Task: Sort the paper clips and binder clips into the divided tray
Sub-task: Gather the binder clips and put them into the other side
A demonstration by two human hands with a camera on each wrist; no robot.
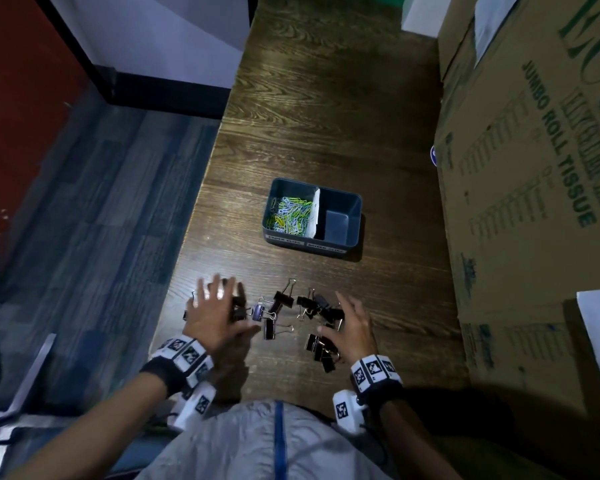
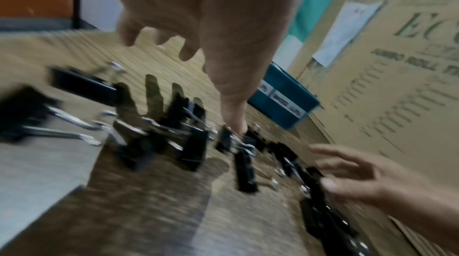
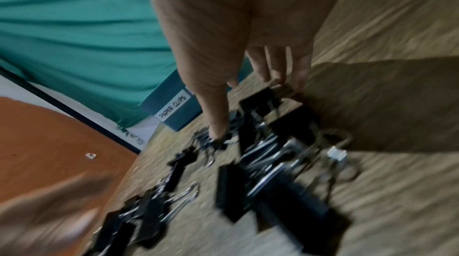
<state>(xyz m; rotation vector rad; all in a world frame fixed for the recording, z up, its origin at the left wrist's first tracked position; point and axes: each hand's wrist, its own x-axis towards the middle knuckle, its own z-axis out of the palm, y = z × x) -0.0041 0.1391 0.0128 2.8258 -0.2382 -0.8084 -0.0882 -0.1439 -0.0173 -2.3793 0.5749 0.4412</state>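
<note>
A grey divided tray (image 1: 355,202) stands mid-table; its left compartment holds coloured paper clips (image 1: 291,214), and its right compartment shows only its bare floor. Several black binder clips (image 1: 281,301) lie scattered on the wood near the front edge, also seen as binder clips (image 2: 191,142) and binder clips (image 3: 268,171). My left hand (image 1: 215,306) is spread flat, fingers straight, over the left end of the scatter. My right hand (image 1: 350,323) hovers with straight fingers at the right end, its fingertips (image 3: 300,77) touching clips. Neither hand grips anything.
A large cardboard box (image 1: 534,168) walls off the table's right side. The table's left edge (image 1: 201,188) drops to a blue-grey floor. Bare wood lies between the clips and the tray.
</note>
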